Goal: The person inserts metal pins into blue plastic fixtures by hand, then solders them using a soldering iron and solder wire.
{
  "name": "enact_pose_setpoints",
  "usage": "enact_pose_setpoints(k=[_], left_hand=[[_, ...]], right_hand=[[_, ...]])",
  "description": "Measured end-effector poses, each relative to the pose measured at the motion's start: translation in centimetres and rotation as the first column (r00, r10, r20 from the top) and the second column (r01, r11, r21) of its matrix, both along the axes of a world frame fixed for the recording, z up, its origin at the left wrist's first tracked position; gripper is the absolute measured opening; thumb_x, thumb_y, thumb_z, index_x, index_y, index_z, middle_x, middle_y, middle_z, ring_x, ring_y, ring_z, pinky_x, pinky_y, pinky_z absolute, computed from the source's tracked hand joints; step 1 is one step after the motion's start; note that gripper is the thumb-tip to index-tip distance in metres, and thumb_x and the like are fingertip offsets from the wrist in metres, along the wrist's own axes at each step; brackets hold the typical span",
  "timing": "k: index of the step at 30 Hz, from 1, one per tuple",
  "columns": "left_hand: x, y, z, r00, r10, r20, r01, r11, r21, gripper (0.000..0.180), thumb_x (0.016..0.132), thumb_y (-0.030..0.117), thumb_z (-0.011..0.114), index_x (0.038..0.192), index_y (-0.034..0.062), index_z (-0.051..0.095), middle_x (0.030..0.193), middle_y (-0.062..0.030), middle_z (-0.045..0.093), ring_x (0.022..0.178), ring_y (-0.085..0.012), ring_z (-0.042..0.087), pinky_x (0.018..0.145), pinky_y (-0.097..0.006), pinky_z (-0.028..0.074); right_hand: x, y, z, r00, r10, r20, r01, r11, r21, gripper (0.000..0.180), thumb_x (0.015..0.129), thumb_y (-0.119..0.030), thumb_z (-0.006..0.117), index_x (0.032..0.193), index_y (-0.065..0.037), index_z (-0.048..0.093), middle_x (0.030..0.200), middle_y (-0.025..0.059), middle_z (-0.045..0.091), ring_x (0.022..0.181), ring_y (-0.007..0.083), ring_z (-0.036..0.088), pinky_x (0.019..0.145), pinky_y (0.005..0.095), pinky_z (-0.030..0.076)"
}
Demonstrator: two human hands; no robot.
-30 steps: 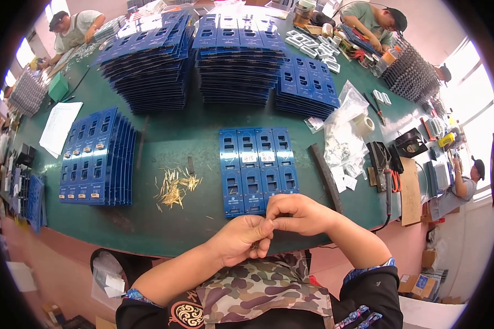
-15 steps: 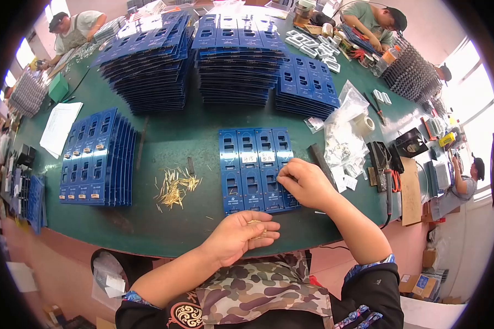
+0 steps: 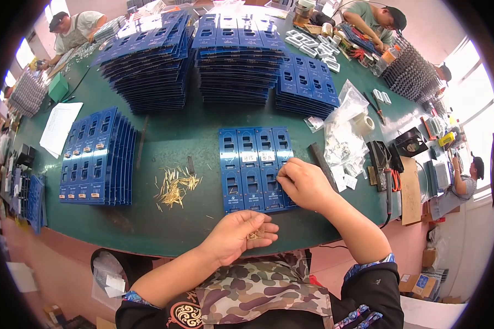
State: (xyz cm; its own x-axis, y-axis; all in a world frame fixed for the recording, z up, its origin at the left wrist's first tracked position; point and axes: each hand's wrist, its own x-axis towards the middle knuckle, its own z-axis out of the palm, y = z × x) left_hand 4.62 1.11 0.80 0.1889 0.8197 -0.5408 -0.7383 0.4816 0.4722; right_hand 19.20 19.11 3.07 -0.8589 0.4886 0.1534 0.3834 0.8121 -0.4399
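So, head view: right hand (image 3: 306, 183), pinched closed, contents unclear, is over the right side of the flat blue rectangular circuit-board panel (image 3: 253, 199), long axis pointing away; left hand (image 3: 239, 232), half-curled around thin gold-coloured metal pins (image 3: 253, 234), sits by the panel's near edge.

Blue circuit-board panel (image 3: 256, 170): two white labels (image 3: 249, 157) with dark characters, upper half | tiny white print (image 3: 252, 196), lower half | leaning board stack (image 3: 82, 181) left of panel: tiny white print
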Motion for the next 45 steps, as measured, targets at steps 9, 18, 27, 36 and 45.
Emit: enact_pose_setpoints(k=[9, 18, 27, 36, 45], left_hand=[[0.0, -0.2, -0.4, 0.999, 0.043, 0.014, -0.043, 0.997, 0.063, 0.021, 0.1, 0.008, 0.051, 0.116, -0.0045, 0.057, 0.115, -0.0223, 0.065, 0.103, -0.031, 0.067, 0.088, -0.037, 0.058], [0.0, -0.1, 0.0, 0.998, 0.018, -0.055, -0.017, 0.999, 0.035, 0.021, 0.099, 0.007, 0.051, 0.116, -0.004, 0.057, 0.112, -0.0208, 0.066, 0.1, -0.0295, 0.068, 0.086, -0.035, 0.059], [-0.5, -0.4, 0.5, 0.996, 0.082, -0.027, -0.082, 0.997, 0.015, 0.023, 0.099, 0.006, 0.05, 0.118, -0.0055, 0.055, 0.116, -0.0231, 0.064, 0.103, -0.0313, 0.067, 0.087, -0.036, 0.058], [-0.7, -0.5, -0.3, 0.997, 0.071, 0.013, -0.071, 0.996, 0.058, 0.018, 0.098, 0.009, 0.056, 0.113, -0.0016, 0.058, 0.109, -0.0201, 0.067, 0.098, -0.0286, 0.069, 0.083, -0.034, 0.06], [-0.9, -0.6, -1.4, 0.989, 0.084, 0.123, -0.099, 0.987, 0.124, 0.021, 0.099, 0.013, 0.055, 0.113, -0.0018, 0.06, 0.108, -0.017, 0.068, 0.097, -0.0258, 0.069, 0.083, -0.033, 0.059]], right_hand=[[-0.1, -0.2, -0.1, 0.998, 0.06, -0.015, -0.057, 0.989, 0.133, 0.007, 0.082, -0.013, 0.068, 0.082, -0.007, 0.065, 0.08, 0.0081, 0.058, 0.075, 0.0298, 0.062, 0.063, 0.0392, 0.051], [-0.1, -0.1, 0.0, 0.995, 0.086, -0.041, -0.081, 0.989, 0.124, 0.009, 0.083, -0.015, 0.067, 0.087, -0.008, 0.069, 0.08, 0.0068, 0.059, 0.076, 0.0276, 0.063, 0.065, 0.0387, 0.052], [0.9, -1.0, 0.5, 0.995, 0.07, -0.07, -0.059, 0.986, 0.155, 0.016, 0.084, -0.012, 0.066, 0.099, -0.009, 0.069, 0.085, 0.0057, 0.059, 0.079, 0.0263, 0.064, 0.066, 0.0373, 0.052], [1.0, -1.4, 0.3, 0.989, 0.082, -0.121, -0.064, 0.988, 0.144, 0.016, 0.08, -0.005, 0.069, 0.096, -0.006, 0.07, 0.084, 0.0074, 0.062, 0.075, 0.0269, 0.064, 0.065, 0.036, 0.052], [0.8, -3.9, 2.2, 0.946, 0.221, -0.237, -0.274, 0.937, -0.219, 0.014, 0.08, -0.01, 0.071, 0.094, -0.006, 0.07, 0.087, 0.0088, 0.064, 0.076, 0.0285, 0.065, 0.066, 0.0369, 0.054]])
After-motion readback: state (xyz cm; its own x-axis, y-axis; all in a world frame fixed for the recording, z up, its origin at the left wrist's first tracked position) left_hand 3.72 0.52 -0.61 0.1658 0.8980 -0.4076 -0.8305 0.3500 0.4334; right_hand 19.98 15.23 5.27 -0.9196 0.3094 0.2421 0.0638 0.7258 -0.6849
